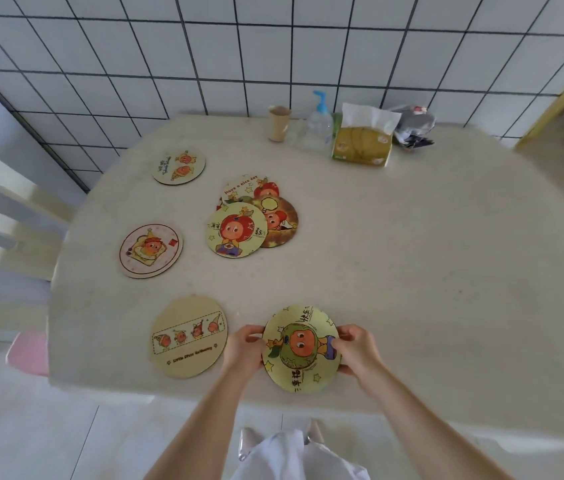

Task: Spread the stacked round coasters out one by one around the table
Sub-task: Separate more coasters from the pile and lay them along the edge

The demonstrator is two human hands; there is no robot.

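A round yellow coaster with a green-hooded cartoon figure (300, 348) is near the table's front edge, gripped on both sides. My left hand (243, 346) pinches its left rim and my right hand (356, 348) its right rim. A loose pile of three overlapping coasters (249, 220) lies mid-table. Single coasters lie apart on the left: one at the back (179, 167), a pinkish one (151, 251), and a beige one with a row of figures (188, 337) beside my left hand.
The beige table (429, 254) stands against a white tiled wall. At its back are a paper cup (278, 123), a pump bottle (319, 124), a tissue pack (363, 140) and a grey bird figure (414, 128). A chair (3, 233) stands at the left.
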